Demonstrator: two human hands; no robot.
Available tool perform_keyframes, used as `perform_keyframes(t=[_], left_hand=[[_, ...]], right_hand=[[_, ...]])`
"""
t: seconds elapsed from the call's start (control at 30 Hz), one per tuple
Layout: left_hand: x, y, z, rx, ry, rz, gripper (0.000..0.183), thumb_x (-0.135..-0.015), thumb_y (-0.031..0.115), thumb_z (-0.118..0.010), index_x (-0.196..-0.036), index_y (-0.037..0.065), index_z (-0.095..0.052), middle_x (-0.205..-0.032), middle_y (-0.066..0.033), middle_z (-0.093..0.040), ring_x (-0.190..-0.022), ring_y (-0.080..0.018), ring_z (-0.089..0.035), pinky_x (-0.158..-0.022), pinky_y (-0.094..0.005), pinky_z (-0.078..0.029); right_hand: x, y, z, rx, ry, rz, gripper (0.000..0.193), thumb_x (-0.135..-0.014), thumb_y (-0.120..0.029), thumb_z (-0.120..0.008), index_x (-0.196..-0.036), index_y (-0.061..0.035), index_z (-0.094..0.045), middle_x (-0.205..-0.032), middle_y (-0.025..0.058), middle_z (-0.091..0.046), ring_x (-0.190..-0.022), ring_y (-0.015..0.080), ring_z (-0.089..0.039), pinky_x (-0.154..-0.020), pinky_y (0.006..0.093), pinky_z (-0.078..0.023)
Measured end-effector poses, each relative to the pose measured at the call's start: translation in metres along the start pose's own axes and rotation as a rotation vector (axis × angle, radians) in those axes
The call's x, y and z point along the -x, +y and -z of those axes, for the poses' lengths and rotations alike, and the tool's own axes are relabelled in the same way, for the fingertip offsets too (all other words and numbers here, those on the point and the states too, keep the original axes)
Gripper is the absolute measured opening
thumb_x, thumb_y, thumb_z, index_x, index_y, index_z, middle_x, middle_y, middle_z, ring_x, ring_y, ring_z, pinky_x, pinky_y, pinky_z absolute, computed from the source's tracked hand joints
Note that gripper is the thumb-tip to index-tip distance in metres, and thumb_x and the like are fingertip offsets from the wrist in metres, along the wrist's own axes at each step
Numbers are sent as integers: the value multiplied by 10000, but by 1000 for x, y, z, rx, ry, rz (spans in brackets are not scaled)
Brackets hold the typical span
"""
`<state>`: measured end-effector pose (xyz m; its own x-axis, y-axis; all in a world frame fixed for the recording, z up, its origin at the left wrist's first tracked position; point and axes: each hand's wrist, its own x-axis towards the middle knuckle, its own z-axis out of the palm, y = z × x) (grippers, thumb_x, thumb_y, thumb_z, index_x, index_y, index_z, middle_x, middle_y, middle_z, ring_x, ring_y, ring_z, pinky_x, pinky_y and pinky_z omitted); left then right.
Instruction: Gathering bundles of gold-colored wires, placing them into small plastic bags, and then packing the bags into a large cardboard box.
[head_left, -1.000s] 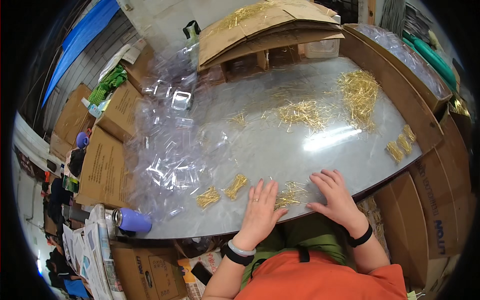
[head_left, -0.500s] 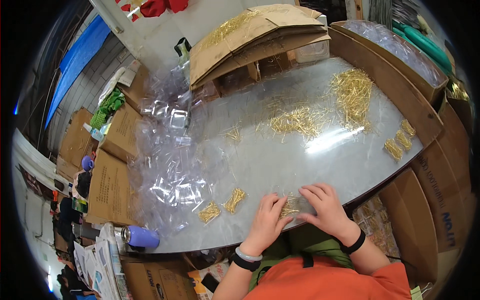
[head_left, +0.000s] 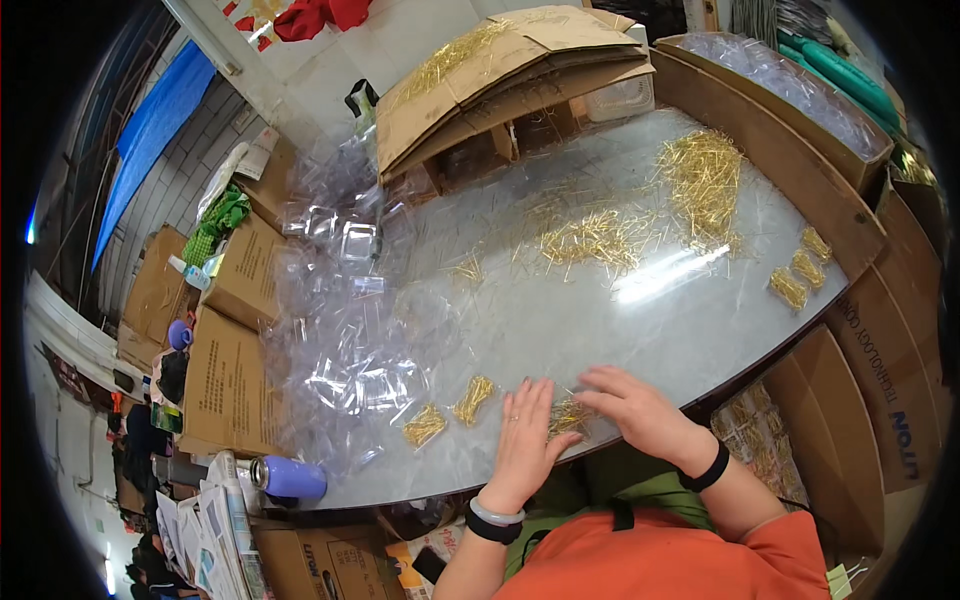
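Between my hands, at the table's near edge, lies a small bunch of thin gold pins (head_left: pixel 567 416), partly covered by fingers. My left hand (head_left: pixel 522 440) rests flat along its left side, fingers stretched forward and thumb toward the pins. My right hand (head_left: pixel 645 415) is spread, its fingertips over the bunch's right and far end. Neither hand grips anything visible. Left of my left hand lie two gold pin bundles, one (head_left: pixel 473 400) loose-looking and the other (head_left: pixel 425 425) squarer. Farther off are a flat scatter of gold pins (head_left: pixel 595 240) and a larger pile (head_left: pixel 702 185).
Clear plastic packaging (head_left: pixel 345 310) heaps over the table's left side, near a purple bottle (head_left: pixel 290 478). Several small pin bundles (head_left: pixel 788 288) sit at the right edge. Folded cardboard (head_left: pixel 510 70) stands at the back. A cardboard wall (head_left: pixel 790 165) borders the right.
My left hand has flattened, its fingers straightening forward. My right hand has shifted left, its fingers now reaching over the pins. The view has tilted slightly.
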<state>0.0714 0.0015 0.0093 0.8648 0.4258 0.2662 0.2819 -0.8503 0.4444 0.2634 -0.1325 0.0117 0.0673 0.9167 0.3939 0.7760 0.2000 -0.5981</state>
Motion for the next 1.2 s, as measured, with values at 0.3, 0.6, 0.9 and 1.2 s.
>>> perform_keyframes(t=[0.3, 0.6, 0.9, 1.2], left_hand=[[-4, 5, -4, 21, 14, -52, 665, -863, 224, -797, -1411, -12, -504, -1378, -215, -508, -1371, -454, -427, -1176, -568, -311], [-4, 5, 0, 62, 31, -52, 672, -862, 215, -795, -1421, -5, -495, -1424, -211, -490, -1378, -434, -434, -1179, -549, -331], [-3, 5, -7, -4, 13, -62, 707, -881, 193, -766, -1480, 9, -438, -1478, -200, -479, -1401, -430, -426, -1196, -540, -318], [2, 1, -5, 308, 56, 14, 911, -829, 88, -795, -1570, -4, -273, -1475, -253, -455, -1360, -448, -461, -1147, -464, -399]], right_hand=[[5, -31, -22, -104, 144, -119, 648, -806, 42, -625, -1417, 91, -414, -1474, 324, -410, -1381, 510, -407, -1162, 515, -371], [-6, -4, 7, 62, 0, -12, 597, -839, -36, -702, -1408, -40, -521, -1235, 138, -660, -1223, 321, -578, -1088, 494, -424], [-7, -17, -24, 85, 268, -148, 526, -805, 86, -586, -1327, 36, -545, -1321, 249, -571, -1221, 433, -548, -1049, 488, -464], [-19, -26, -11, 82, 47, -129, 769, -782, -145, -682, -1478, 23, -402, -1502, 249, -440, -1394, 443, -393, -1153, 538, -305]])
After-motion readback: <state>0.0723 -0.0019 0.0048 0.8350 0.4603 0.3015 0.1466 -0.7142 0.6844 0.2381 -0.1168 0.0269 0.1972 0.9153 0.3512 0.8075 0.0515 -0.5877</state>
